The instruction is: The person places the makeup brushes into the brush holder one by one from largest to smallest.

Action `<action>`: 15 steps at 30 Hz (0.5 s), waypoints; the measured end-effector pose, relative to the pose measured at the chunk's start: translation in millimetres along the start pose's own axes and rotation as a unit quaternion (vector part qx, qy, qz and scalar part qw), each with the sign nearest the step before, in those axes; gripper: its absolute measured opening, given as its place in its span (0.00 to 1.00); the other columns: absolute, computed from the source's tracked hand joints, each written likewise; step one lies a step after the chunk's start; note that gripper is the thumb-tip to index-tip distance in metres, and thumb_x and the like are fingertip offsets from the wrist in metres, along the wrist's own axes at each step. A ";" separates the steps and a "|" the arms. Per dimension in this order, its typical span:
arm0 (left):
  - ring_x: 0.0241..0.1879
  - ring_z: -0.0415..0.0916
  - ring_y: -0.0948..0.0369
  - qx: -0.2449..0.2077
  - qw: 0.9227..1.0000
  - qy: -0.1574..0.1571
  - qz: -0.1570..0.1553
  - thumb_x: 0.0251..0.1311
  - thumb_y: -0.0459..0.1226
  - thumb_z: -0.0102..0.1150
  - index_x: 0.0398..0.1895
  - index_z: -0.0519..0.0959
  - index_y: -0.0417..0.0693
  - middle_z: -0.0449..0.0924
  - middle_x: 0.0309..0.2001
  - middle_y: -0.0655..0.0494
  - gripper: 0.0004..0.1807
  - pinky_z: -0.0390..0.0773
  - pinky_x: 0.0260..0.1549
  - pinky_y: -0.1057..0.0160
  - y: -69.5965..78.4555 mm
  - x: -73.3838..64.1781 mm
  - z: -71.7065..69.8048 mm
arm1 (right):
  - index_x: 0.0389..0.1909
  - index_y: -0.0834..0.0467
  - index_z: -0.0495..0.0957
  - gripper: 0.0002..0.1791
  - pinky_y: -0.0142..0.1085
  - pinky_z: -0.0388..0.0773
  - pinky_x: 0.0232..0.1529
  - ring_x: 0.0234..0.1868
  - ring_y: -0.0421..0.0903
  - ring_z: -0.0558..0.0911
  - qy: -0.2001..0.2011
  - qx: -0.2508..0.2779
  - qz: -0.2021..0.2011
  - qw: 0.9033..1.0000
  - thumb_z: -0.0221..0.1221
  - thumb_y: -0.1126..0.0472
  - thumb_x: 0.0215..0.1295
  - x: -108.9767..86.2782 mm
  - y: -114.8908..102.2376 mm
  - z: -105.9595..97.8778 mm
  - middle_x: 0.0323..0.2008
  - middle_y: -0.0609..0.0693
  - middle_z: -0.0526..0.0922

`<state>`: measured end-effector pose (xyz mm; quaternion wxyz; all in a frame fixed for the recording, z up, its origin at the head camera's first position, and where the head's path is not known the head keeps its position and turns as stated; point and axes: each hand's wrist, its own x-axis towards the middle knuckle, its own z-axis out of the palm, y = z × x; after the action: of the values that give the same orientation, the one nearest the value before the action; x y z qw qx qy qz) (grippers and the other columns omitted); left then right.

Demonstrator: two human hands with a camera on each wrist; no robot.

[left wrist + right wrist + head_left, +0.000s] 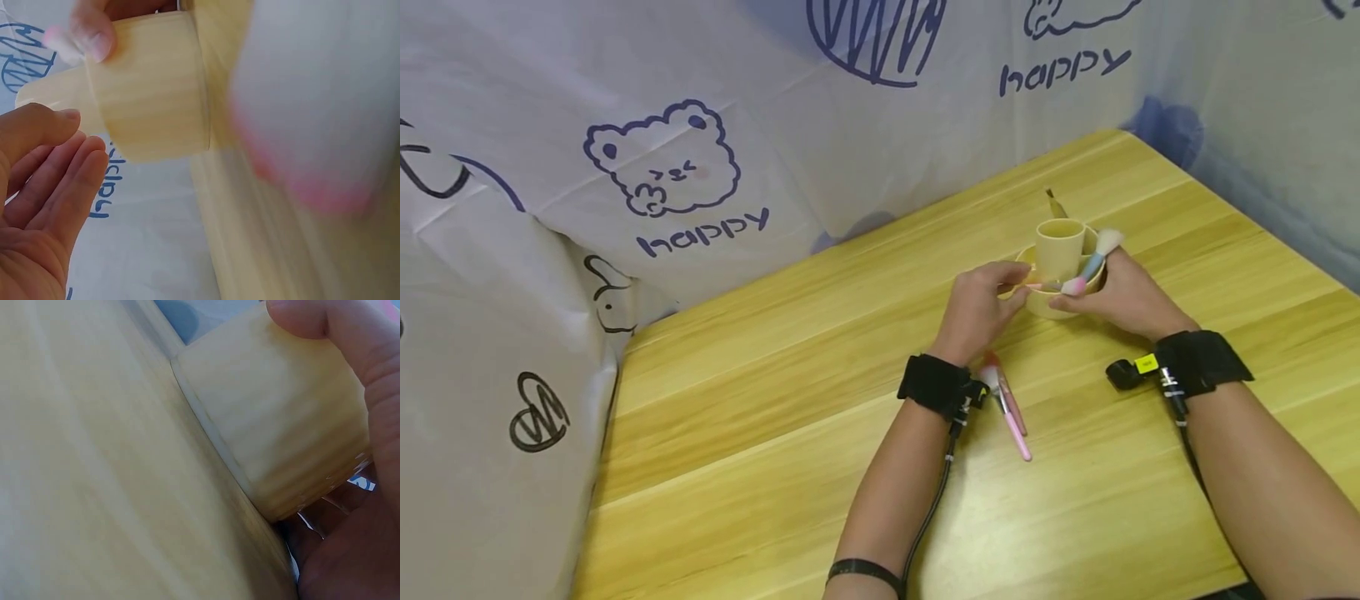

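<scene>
While the head view takes in the whole wooden surface (775, 400), its far right part carries the yellow container (1048, 307), with a narrower inner cup (1060, 250) rising from its middle. A pink-tipped brush (1073, 287) lies across the near rim, a blue-handled brush (1090, 265) leans to the right and a dark-tipped brush (1055, 202) shows at the far side; two pink-handled brushes lie nearer, beside the left wrist. The left hand (981, 300) meets the pink-tipped brush's left end, and the right hand (1138, 296) grips the container from the right.

The left wrist view shows what the head view leaves small: the left thumb and fingertips nearly meet beside the inner cup, but whether this grip pinches the brush I cannot tell.

The right wrist view alone shows the container's base on the surface, the right thumb pressed to its wall and fingers curled around the opposite side.
</scene>
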<state>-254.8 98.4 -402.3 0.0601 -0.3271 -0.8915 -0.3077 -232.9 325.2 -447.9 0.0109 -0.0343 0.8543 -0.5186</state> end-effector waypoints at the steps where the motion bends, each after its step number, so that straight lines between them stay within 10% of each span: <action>1: 0.51 0.89 0.59 0.001 1.000 0.001 -0.003 0.68 0.37 0.66 0.56 0.85 0.42 0.90 0.53 0.49 0.15 0.83 0.52 0.72 -0.3 -0.7 -1.5 | 0.78 0.51 0.55 0.52 0.47 0.65 0.66 0.63 0.50 0.72 0.001 0.000 0.000 1.000 0.75 0.49 0.59 0.2 0.0 0.1 0.67 0.58 0.72; 15: 0.47 0.89 0.60 0.009 0.999 -0.012 -0.033 0.70 0.41 0.64 0.52 0.87 0.44 0.91 0.47 0.51 0.14 0.85 0.48 0.69 -6.2 -10.2 -16.8 | 0.79 0.52 0.54 0.53 0.51 0.64 0.68 0.64 0.53 0.72 0.001 -0.003 -0.003 1.000 0.75 0.50 0.59 0.4 -1.6 1.2 0.67 0.61 0.72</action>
<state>-252.3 79.3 -395.2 0.0419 -0.3007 -0.9052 -0.2974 -233.1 323.4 -447.0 0.0087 -0.0365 0.8560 -0.5157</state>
